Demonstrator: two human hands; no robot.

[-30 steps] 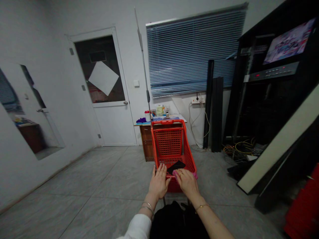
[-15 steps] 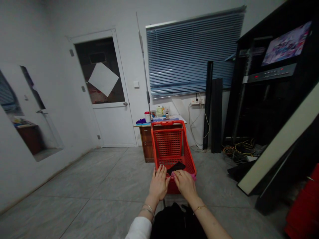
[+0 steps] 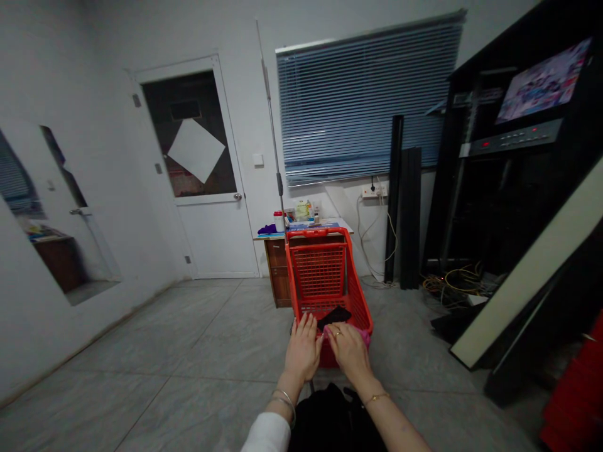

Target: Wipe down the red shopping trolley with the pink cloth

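Note:
A small red shopping cart (image 3: 321, 270) stands on the grey tiled floor in front of me. My left hand (image 3: 303, 352) rests on its near rim with the fingers stretched out over the edge. My right hand (image 3: 348, 349), a ring on one finger, lies beside it on a pink cloth (image 3: 362, 336) draped over the same rim, fingers curled down onto the cloth. A flat black object (image 3: 333, 314) lies inside the cart just beyond my fingertips.
A small wooden table (image 3: 282, 263) with bottles and clutter stands behind the cart under a window blind. A white door (image 3: 207, 207) is at the left. A black cabinet with a screen (image 3: 518, 163), a leaning board (image 3: 527, 276) and floor cables (image 3: 452, 282) crowd the right.
Both hands and the cart's near rim have shifted slightly forward and up in view. The grip on the rim and cloth looks the same.

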